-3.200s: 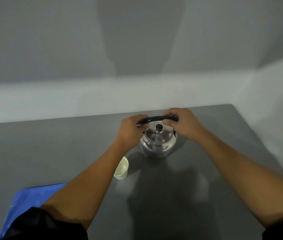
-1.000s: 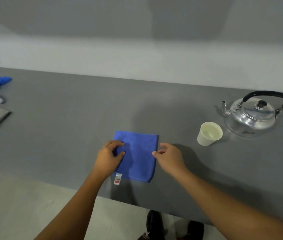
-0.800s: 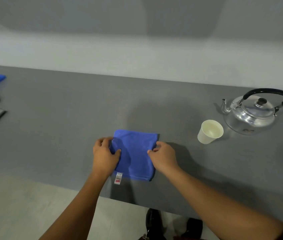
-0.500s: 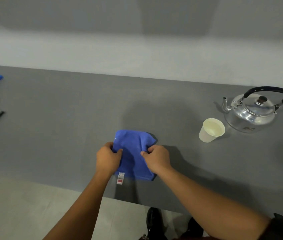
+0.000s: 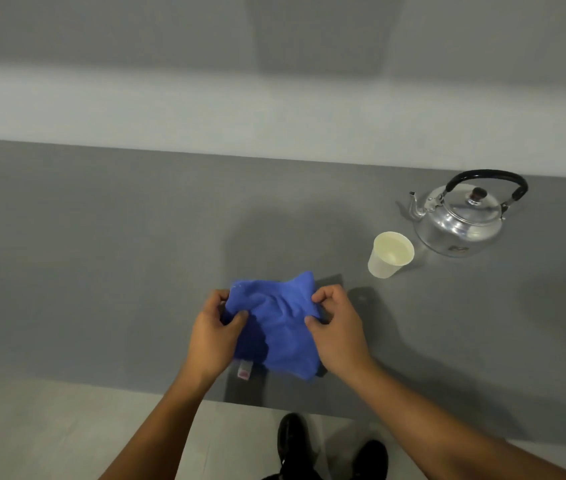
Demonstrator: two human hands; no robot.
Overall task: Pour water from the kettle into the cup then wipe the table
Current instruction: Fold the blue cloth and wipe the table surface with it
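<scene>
A blue cloth (image 5: 280,320) with a small white tag is held up, crumpled, just above the near part of the grey table (image 5: 101,254). My left hand (image 5: 214,336) pinches its left edge and my right hand (image 5: 337,327) pinches its right edge. To the right stands a pale paper cup (image 5: 390,254), upright, with liquid inside. Behind the cup sits a shiny metal kettle (image 5: 461,220) with a black handle, its spout pointing left toward the cup.
The table's front edge (image 5: 136,388) runs just below my hands, with light floor and my dark shoes (image 5: 295,441) beneath. A pale wall (image 5: 274,98) rises behind the table.
Both hands left the kettle, came to the flat blue cloth, closed on its two sides and lifted it into a bunch. The view has shifted slightly right.
</scene>
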